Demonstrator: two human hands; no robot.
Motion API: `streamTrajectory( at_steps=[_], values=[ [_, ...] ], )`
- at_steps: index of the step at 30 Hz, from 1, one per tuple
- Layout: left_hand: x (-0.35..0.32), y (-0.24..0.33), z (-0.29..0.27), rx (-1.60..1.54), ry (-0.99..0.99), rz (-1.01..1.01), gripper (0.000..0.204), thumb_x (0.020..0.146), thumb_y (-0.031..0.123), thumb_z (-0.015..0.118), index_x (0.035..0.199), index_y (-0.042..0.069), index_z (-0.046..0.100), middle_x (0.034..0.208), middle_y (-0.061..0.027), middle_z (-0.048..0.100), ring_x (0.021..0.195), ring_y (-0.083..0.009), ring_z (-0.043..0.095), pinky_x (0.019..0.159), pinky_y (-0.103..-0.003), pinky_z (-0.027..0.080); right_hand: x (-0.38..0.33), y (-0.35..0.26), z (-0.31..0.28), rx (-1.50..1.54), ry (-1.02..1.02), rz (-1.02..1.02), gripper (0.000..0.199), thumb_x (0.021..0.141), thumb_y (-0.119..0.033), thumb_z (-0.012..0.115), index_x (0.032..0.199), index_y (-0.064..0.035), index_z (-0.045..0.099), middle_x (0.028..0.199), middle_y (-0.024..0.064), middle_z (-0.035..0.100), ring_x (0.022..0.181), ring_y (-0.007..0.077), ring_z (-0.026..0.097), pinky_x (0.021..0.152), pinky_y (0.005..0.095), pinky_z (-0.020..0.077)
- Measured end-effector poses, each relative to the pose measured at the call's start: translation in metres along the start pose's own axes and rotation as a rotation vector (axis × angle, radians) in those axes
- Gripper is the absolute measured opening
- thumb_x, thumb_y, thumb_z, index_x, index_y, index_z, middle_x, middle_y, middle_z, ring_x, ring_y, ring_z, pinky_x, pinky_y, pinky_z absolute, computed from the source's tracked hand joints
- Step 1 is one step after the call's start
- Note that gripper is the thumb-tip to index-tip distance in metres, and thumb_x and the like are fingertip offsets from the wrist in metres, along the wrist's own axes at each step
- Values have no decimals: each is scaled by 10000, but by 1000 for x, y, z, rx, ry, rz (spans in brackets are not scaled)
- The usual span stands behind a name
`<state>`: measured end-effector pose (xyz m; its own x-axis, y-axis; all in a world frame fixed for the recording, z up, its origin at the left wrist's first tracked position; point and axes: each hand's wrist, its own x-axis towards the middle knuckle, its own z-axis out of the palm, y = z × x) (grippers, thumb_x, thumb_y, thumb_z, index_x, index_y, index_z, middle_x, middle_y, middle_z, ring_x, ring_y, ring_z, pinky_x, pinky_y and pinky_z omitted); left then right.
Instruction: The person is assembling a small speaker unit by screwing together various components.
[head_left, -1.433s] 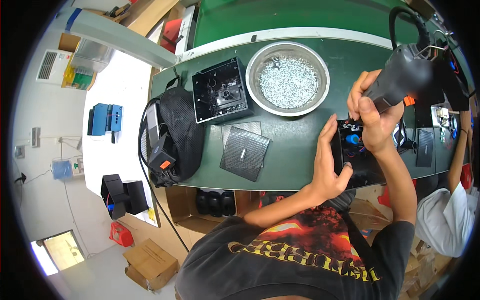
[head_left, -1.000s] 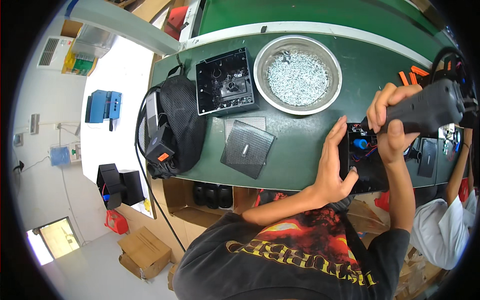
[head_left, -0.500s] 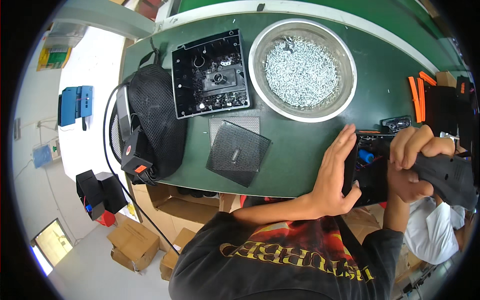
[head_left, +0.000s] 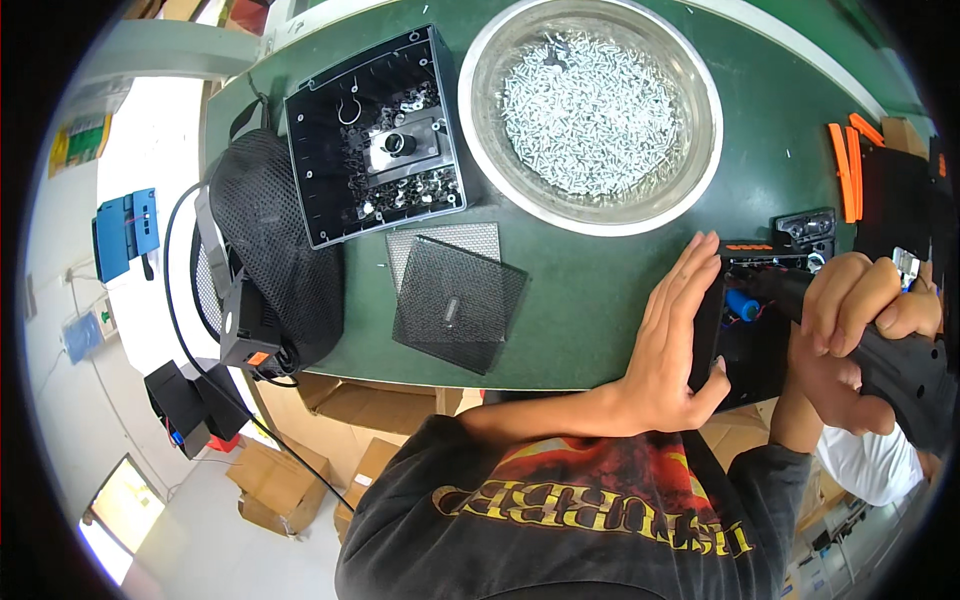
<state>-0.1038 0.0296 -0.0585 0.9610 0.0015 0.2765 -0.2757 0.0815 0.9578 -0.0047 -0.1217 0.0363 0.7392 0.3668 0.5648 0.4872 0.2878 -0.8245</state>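
My left hand (head_left: 672,345) is open, its fingers stretched out along the left wall of a black box-shaped housing (head_left: 752,372) at the table's front right. Its thumb reaches over the front part of that wall. Inside the housing sit a blue cylindrical part (head_left: 741,304) and some thin wires. Over the housing's right side, my right hand (head_left: 850,330) is wrapped round a black pistol-shaped power tool (head_left: 912,375). The tool's front end points left into the housing near the blue part; the tip itself is hard to make out.
A metal bowl (head_left: 716,150) full of small screws stands at the back. Left of it is an open black casing (head_left: 375,100) holding small parts. Two mesh panels (head_left: 455,300), a black mesh bag (head_left: 270,230), a small black part (head_left: 805,228) and orange strips (head_left: 850,175) lie around.
The view has shifted slightly. The tool's front end now shows inside the housing near the blue part, with my right hand still round it. My left hand stays against the wall.
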Motion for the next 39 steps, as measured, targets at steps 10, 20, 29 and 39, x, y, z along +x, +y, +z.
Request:
streamTrajectory(
  at_steps=[10, 20, 29, 39],
  values=[
    [1, 4, -3, 63, -46, -24, 1048, 699, 24, 656, 1632, -140, 209, 1687, -378, 254, 1590, -530, 252, 1306, -550, 185, 5, 1, -1, 28, -71, -2, 826, 809, -641, 854, 1305, -91, 487, 879, 57, 605, 668, 177, 585, 535, 291, 494],
    [2, 5, -4, 55, -48, -17, 1040, 709, 54, 633, 1632, -148, 200, 1687, -382, 236, 1582, -554, 240, 1291, -591, 196, 5, 0, -2, -46, -101, 11, 843, 799, -634, 858, 1311, -75, 488, 877, 64, 610, 663, 185, 591, 536, 292, 483],
    [-1, -1, -2, 25, -46, -57, 928, 906, 222, 632, 1639, -143, 195, 1688, -287, 288, 1551, -389, 356, 1282, -473, 271, 11, -50, -15, 176, 224, -142, 673, 895, -585, 817, 1236, -98, 502, 874, 14, 556, 682, 122, 567, 574, 260, 468],
    [1, 8, 6, 44, -21, -71, 997, 865, 213, 661, 1628, -167, 143, 1702, -329, 216, 1592, -431, 247, 1308, -503, 178, 11, -40, -47, 36, 273, -186, 671, 1003, -660, 644, 1241, -65, 444, 825, 50, 499, 608, 129, 514, 516, 282, 459]
  ],
)
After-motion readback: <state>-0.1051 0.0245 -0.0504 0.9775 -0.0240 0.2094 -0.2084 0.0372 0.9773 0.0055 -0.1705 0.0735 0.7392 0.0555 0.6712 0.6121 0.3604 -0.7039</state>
